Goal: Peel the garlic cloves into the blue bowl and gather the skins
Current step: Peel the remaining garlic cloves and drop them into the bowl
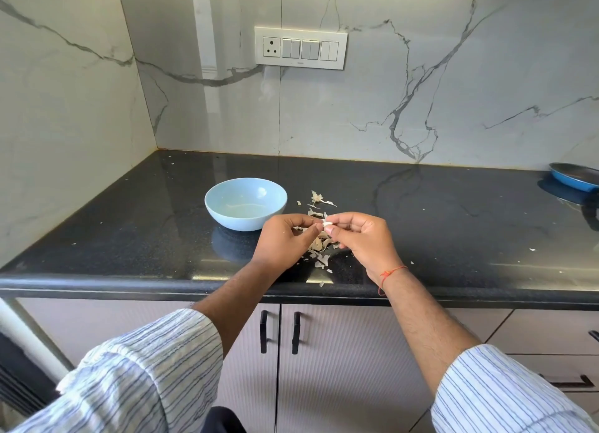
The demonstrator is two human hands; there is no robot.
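Both hands (324, 234) pinching clove (327, 224), prob.

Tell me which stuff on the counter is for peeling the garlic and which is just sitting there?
For the job:
garlic clove, pinched between the left hand and right hand
blue bowl, left of the hands
skins, scattered on the counter under the hands

Just lying about:
blue pan, far right on the black counter
switch panel on the wall

Striped white-blue sleeves (155, 364); red wrist thread (387, 275)
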